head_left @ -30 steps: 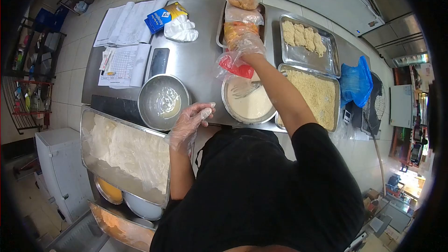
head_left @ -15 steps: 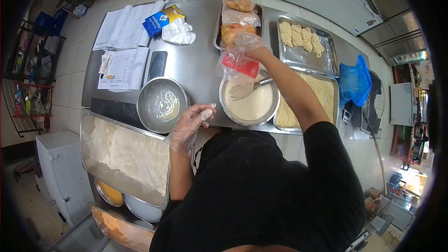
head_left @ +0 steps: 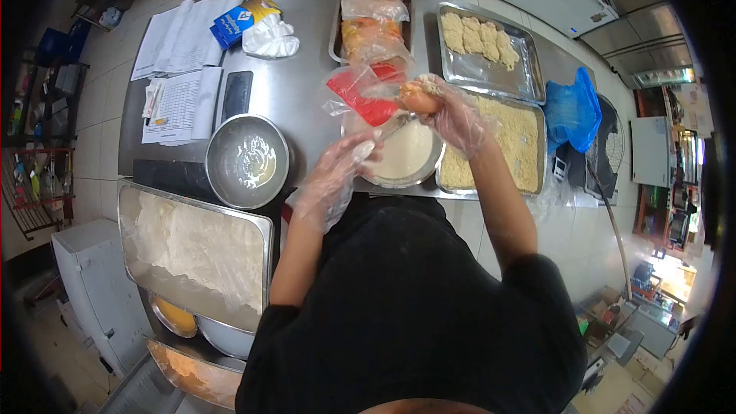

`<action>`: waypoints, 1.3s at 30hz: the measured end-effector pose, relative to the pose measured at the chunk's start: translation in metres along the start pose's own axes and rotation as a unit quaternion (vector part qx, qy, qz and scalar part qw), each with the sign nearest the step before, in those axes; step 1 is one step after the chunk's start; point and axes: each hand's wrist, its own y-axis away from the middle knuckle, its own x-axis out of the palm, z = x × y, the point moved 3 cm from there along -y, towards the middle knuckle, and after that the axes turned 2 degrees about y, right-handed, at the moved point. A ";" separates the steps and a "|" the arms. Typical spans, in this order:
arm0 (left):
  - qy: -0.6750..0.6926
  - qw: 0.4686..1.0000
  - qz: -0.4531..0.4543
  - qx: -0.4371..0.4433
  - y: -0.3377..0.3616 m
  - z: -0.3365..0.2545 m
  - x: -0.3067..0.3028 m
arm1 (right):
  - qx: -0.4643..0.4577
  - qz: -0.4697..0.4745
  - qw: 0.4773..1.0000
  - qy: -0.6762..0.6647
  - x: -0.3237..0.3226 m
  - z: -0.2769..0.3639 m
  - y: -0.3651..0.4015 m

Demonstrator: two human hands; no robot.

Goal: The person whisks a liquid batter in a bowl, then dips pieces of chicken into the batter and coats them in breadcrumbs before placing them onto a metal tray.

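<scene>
Both hands wear clear plastic gloves. My right hand (head_left: 452,111) is closed around an orange-pink piece of meat (head_left: 420,97), held above the bowl of pale batter (head_left: 410,153). My left hand (head_left: 341,172) is at the left edge of that bowl, its fingers bent and partly blurred; what lies between them, if anything, is unclear. Just beyond the bowl lies a clear plastic bag with a red print (head_left: 368,96). Behind it, a metal tray (head_left: 336,38) holds bags of orange meat (head_left: 373,37).
Coated pieces (head_left: 479,38) lie in a back-right tray, with a crumb tray (head_left: 506,142) nearer. A metal bowl (head_left: 248,161) and flour tray (head_left: 195,249) are on the left. Papers (head_left: 180,107), a phone (head_left: 237,94), a glove box (head_left: 245,19) and a blue bag (head_left: 571,111) lie around.
My right hand has come back from the meat tray, now holding a piece of meat. My left hand has moved up and right to the bowl. The view has shifted slightly.
</scene>
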 end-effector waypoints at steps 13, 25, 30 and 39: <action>-0.164 0.985 -0.056 -0.019 -0.062 0.026 0.035 | -0.107 -0.161 0.904 0.382 -0.006 -0.045 0.053; 0.061 0.991 -0.115 0.018 -0.054 0.003 0.035 | -0.127 -0.120 0.983 0.063 -0.014 -0.058 0.062; -0.104 0.988 -0.037 0.110 -0.055 -0.010 0.044 | -0.079 -0.053 0.900 0.425 -0.011 -0.052 0.061; -0.453 0.878 0.077 0.136 -0.060 -0.051 0.071 | -0.305 -0.155 0.700 0.627 0.009 -0.008 0.071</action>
